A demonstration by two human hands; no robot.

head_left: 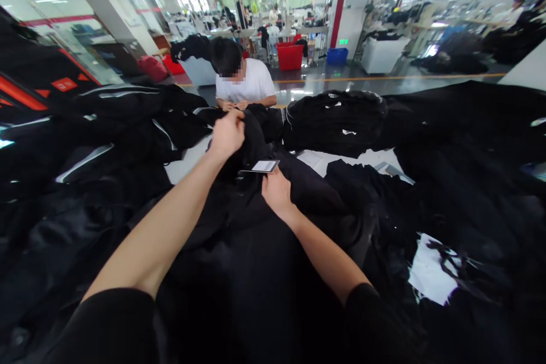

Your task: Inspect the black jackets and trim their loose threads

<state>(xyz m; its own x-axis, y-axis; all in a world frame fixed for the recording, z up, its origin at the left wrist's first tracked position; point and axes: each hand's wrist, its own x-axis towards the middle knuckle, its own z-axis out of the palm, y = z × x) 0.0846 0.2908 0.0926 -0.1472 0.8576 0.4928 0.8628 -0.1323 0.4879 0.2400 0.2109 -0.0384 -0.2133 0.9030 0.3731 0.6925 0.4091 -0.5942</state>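
The tag lies over the black garment, straight ahead of me. My right hand holds the tag's near edge; my left hand pinches the garment higher up. Dark cloth is heaped around, a co-worker sits opposite, and beyond stands a red bin.

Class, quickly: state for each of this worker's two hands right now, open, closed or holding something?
Left hand: closed, holding black fabric.
Right hand: closed, holding a flat card.
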